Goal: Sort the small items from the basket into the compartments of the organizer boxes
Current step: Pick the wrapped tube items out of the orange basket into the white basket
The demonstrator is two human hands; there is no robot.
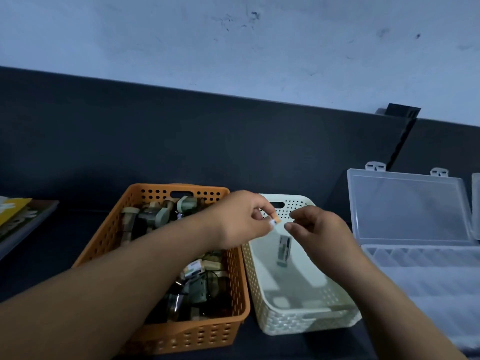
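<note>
Small item (274,222), white with an orange band, pinched between thumb and forefinger of the left hand (241,219), other fingers curled in; held in the air over the far end of the cream basket (285,326). Right hand (322,229) just beside it, fingers curled, thumb and forefinger tips drawn near each other and close to the item — cannot tell whether they touch it or hold anything. Below the hands, inside the cream basket, one more small piece (283,251), dark and pale, blurred; cannot tell if it rests on the floor of the basket. Left forearm crosses above the orange basket (161,331), which stands touching the cream one on its left and is heaped with small parts (153,216). To the right, a clear organizer box (415,255) with its lid (407,206) standing open — compartments too pale to make out. The edge of a second clear box (476,203) shows at the far right. Books (15,216) lie at the left of the dark table (39,268).
</note>
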